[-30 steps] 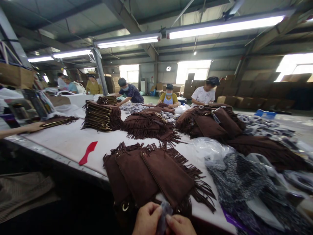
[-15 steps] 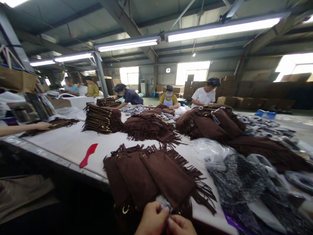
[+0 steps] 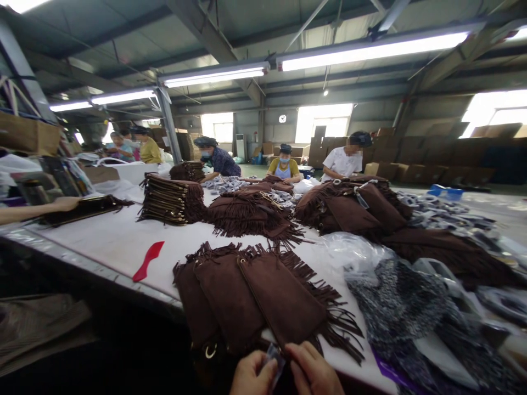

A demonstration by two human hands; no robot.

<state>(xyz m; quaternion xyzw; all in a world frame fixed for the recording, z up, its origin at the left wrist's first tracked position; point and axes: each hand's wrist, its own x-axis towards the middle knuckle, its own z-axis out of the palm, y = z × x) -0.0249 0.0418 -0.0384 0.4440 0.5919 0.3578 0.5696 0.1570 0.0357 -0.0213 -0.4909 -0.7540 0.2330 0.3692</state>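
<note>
At the bottom of the head view, my left hand (image 3: pixel 252 374) pinches a small piece of clear plastic (image 3: pixel 275 361) between thumb and fingers. Just right of it, my right hand (image 3: pixel 316 371) is closed at the lower edge of a dark brown fringed pouch (image 3: pixel 286 299). What its fingertips grip is hidden. Two more brown pouches, one of them the middle pouch (image 3: pixel 233 302), lie fanned out to the left, partly overlapped. A gold-coloured ring (image 3: pixel 211 351) shows by their lower edge.
A red strip (image 3: pixel 149 262) lies on the white table (image 3: pixel 111 236). Behind are a pouch stack (image 3: pixel 164 200) and fringed piles (image 3: pixel 251 214). Clear plastic (image 3: pixel 354 252) and dark knitted cloth (image 3: pixel 405 302) lie right. A co-worker's hand (image 3: pixel 66 204) holds a pouch at left; other people work behind.
My hands have drawn apart, the right one up and rightward to the pouch's edge, so the clear plastic shows between them. At left, the co-worker's hand has shifted left, raising a pouch's edge.
</note>
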